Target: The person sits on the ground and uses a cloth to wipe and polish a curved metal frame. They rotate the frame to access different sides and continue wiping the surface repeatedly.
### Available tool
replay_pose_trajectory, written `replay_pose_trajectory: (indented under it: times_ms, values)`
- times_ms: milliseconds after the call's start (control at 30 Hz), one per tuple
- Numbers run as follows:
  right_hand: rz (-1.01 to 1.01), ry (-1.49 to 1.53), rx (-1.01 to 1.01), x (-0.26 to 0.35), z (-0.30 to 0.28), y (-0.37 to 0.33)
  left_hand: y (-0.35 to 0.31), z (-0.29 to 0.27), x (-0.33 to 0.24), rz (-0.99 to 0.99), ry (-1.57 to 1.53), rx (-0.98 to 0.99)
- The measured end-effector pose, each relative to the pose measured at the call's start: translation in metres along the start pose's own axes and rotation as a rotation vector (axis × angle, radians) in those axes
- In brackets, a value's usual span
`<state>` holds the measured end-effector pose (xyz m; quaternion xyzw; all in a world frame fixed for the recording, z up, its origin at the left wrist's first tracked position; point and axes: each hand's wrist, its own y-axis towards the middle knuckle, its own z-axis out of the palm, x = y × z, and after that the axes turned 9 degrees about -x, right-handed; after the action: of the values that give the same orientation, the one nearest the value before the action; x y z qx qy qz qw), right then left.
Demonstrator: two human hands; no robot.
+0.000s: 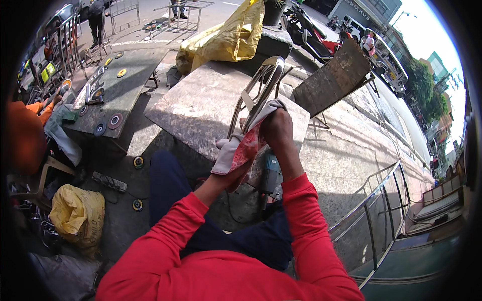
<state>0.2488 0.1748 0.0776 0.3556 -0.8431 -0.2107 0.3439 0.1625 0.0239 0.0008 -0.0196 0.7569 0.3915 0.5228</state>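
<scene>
A whitish-grey cloth [229, 153] with a mottled red-pink side stretches between my two hands; whether it is a rag or a work glove I cannot make out. My right hand [277, 128] is closed on its upper end. Lower down, my left hand [232, 180] is mostly covered by the cloth, so its fingers are hidden. Just beyond the cloth, a frame of bent shiny metal tube [273, 70] with crosspieces stands tilted over the worn board table [196, 110]. A teal-and-dark power tool [271, 170] lies near my right forearm, at the table's near edge.
Grinding discs [115, 120] and tools lie on another low table [133, 65] at left, beside a person in orange [25, 135]. Yellow sacks [78, 215] stand at lower left and behind the table. A tilted board [334, 78] and metal frame [369, 215] are at right.
</scene>
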Motion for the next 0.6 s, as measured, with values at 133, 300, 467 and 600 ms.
replay_pose_trajectory:
  times_ms: [133,300,467,600]
  values:
    - [0.004,0.252,-0.244,-0.012,0.008,0.0,-0.008,0.011,-0.002,-0.157,-0.001,0.008]
    - [0.212,0.722,-0.323,-0.022,0.018,0.017,-0.014,0.023,-0.001,-0.129,0.194,-0.009]
    - [0.092,0.556,-0.373,-0.022,0.031,-0.003,-0.006,0.024,-0.011,-0.099,-0.08,-0.181]
    - [0.029,0.497,-0.386,-0.019,0.032,-0.014,-0.007,0.016,-0.014,-0.145,-0.023,0.006]
